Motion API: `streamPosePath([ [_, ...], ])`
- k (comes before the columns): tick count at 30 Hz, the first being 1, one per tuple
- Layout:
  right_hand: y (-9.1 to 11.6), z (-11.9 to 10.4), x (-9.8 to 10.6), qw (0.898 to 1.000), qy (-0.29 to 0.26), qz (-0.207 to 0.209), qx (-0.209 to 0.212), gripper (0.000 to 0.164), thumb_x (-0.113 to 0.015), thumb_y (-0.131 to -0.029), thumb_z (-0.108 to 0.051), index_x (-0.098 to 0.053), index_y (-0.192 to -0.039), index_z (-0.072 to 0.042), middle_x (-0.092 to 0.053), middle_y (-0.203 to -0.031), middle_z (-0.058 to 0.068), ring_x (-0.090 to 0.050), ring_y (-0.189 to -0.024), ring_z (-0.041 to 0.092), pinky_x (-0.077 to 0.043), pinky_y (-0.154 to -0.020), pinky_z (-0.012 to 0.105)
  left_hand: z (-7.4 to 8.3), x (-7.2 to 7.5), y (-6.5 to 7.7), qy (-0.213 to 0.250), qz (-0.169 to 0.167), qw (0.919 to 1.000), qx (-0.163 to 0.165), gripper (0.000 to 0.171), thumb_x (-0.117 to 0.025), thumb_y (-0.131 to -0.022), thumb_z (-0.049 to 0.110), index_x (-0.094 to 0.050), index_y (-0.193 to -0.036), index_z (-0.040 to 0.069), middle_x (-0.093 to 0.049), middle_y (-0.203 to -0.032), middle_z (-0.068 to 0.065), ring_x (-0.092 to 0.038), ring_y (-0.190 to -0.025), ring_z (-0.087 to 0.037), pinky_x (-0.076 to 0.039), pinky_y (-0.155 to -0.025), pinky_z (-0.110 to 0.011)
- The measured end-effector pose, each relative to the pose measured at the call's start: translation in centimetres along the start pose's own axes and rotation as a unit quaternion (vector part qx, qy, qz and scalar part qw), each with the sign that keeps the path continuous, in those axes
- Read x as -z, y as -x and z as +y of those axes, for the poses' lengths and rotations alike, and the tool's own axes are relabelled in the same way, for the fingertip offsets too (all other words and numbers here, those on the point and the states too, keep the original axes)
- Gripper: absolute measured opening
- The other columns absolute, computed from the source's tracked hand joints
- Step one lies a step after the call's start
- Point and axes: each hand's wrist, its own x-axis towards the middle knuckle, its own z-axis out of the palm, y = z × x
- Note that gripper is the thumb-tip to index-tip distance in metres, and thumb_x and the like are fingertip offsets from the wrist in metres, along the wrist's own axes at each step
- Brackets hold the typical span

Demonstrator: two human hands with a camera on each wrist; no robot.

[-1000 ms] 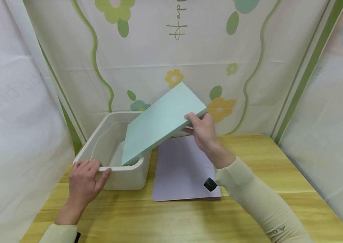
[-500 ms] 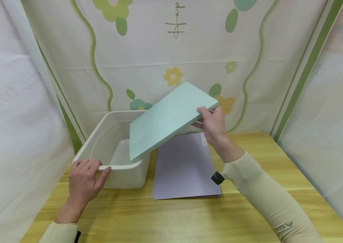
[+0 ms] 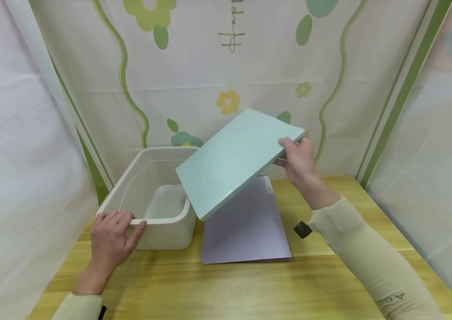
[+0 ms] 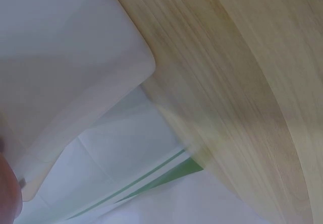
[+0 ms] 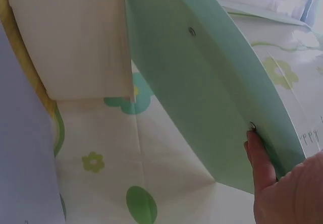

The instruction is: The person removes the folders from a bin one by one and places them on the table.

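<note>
A mint green binder [image 3: 235, 162] is held tilted in the air by my right hand [image 3: 302, 164], with the thumb on its upper face and the fingers underneath. Its lower left end is beside the right rim of a white plastic bin [image 3: 166, 235]. In the right wrist view the binder's underside [image 5: 176, 77] shows two metal rivets, and fingers [image 5: 261, 163] press against it. My left hand [image 3: 111, 240] grips the bin's near rim. Only a fingertip [image 4: 7, 191] of it shows in the left wrist view, next to the bin's wall [image 4: 75, 57].
A purple binder [image 3: 246, 235] lies flat on the wooden table [image 3: 226, 289], right of the bin and partly under the raised green one. White flowered curtains [image 3: 274, 58] enclose the table at the back and both sides.
My right hand has carried the green binder rightward, out from over the bin to above the purple binder. My left hand stays on the bin's rim.
</note>
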Motion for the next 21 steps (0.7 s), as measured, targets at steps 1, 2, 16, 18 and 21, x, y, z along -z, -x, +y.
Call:
streamPosePath([
  [1,0.0,-0.1,0.2,1.0,0.0,0.0,-0.002,0.043,-0.051,-0.097,-0.001,-0.046,-0.14,0.0,-0.058,-0.116,0.016,-0.073,-0.083,0.02,-0.061,-0.072,0.038,0.0,0.0,0.0,0.0,0.0,1.0,-0.001,0.062,-0.04,-0.102,0.064,-0.05,-0.074,0.01,-0.048,-0.065,-0.001,-0.045,-0.058,-0.025,-0.036,-0.067,-0.049],
  [2,0.0,-0.2,0.3,1.0,-0.001,-0.001,-0.004,0.043,-0.05,-0.098,-0.001,-0.045,-0.14,0.0,-0.057,-0.118,0.015,-0.072,-0.085,0.02,-0.061,-0.073,0.037,-0.1,0.0,0.0,0.001,0.0,1.0,-0.001,0.062,-0.04,-0.102,0.064,-0.05,-0.074,0.01,-0.048,-0.065,-0.001,-0.045,-0.058,-0.025,-0.036,-0.067,-0.049],
  [16,-0.5,-1.6,3.9,0.999,0.037,-0.012,-0.036,0.046,-0.054,-0.102,-0.009,-0.038,-0.144,0.001,-0.049,-0.128,0.012,-0.066,-0.101,0.022,-0.06,-0.077,0.033,0.0,0.0,0.1,-0.002,0.005,1.0,-0.005,0.061,-0.04,-0.102,0.064,-0.051,-0.074,0.01,-0.047,-0.065,0.0,-0.044,-0.057,-0.023,-0.039,-0.068,-0.05],
  [18,-0.6,-1.8,4.5,0.998,0.037,-0.018,-0.042,0.045,-0.054,-0.102,-0.009,-0.038,-0.143,0.001,-0.048,-0.129,0.011,-0.065,-0.102,0.021,-0.06,-0.078,0.032,0.0,0.0,0.1,-0.004,0.005,1.0,-0.005,0.061,-0.04,-0.102,0.063,-0.05,-0.074,0.01,-0.047,-0.065,0.0,-0.044,-0.057,-0.023,-0.039,-0.068,-0.05],
  [21,-0.8,-2.2,5.3,0.998,0.033,-0.024,-0.049,0.041,-0.053,-0.103,-0.009,-0.039,-0.14,0.001,-0.048,-0.128,0.011,-0.066,-0.101,0.02,-0.059,-0.078,0.031,0.0,-0.1,0.1,-0.004,0.007,0.9999,-0.006,0.061,-0.04,-0.102,0.063,-0.05,-0.074,0.01,-0.046,-0.065,0.0,-0.043,-0.057,-0.023,-0.039,-0.068,-0.05],
])
